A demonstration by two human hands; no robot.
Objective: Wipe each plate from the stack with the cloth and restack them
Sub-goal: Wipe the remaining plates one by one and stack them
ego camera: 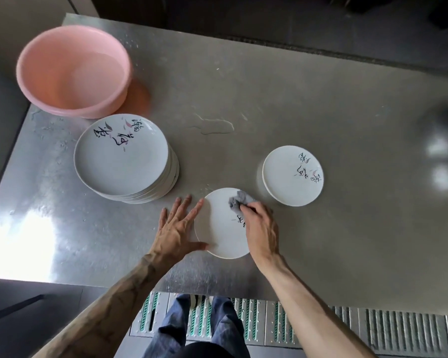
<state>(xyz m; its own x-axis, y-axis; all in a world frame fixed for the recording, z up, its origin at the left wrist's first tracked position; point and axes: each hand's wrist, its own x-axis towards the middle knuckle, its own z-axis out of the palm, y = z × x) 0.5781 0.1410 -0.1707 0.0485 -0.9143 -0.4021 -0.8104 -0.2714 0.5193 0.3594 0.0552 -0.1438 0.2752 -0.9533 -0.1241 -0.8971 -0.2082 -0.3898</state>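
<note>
While on plate, cloth in hand

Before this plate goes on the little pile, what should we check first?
1. Cloth gripped by the right hand and lying on the plate: ok.
2. Left hand steadying the plate's rim with flat fingers: ok.
3. Plate wiped all over: cannot tell, the right hand covers part of it.
4. Top of the small pile free for the next plate: ok.
5. Table dry: not ok, a wet patch shows beyond the plate.
</note>
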